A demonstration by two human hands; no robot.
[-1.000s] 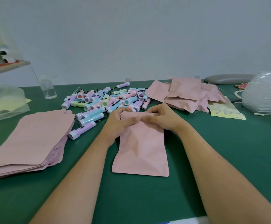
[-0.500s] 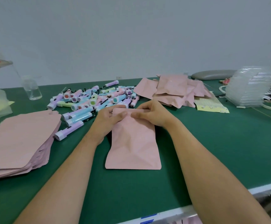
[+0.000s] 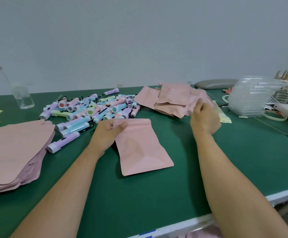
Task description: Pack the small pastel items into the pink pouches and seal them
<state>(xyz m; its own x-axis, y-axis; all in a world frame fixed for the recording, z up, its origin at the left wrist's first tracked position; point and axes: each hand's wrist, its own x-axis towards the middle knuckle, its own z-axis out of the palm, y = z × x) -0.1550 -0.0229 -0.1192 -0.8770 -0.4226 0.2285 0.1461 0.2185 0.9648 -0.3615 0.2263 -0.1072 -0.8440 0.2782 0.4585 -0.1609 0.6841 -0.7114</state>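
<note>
A filled pink pouch [image 3: 142, 148] lies on the green table in front of me, bulging in the middle. My left hand [image 3: 108, 133] pinches its top left corner between thumb and fingers. My right hand [image 3: 204, 120] hovers to the right of the pouch, fingers loosely curled, holding nothing, close to a heap of filled pink pouches [image 3: 170, 100]. A pile of small pastel flashlights [image 3: 91, 110] in purple, blue, pink and green lies behind my left hand. A stack of flat empty pink pouches [image 3: 14, 152] sits at the left.
A clear plastic cup [image 3: 23, 97] stands at the back left. A stack of clear plastic trays [image 3: 255, 97] and a grey pad [image 3: 215, 83] sit at the back right. A yellow printed sheet [image 3: 223, 115] lies beside the heap. The table edge [image 3: 234, 203] runs along the lower right.
My right hand has left the pouch's top edge and moved right toward the heap. My left hand still holds the pouch, which has turned slightly.
</note>
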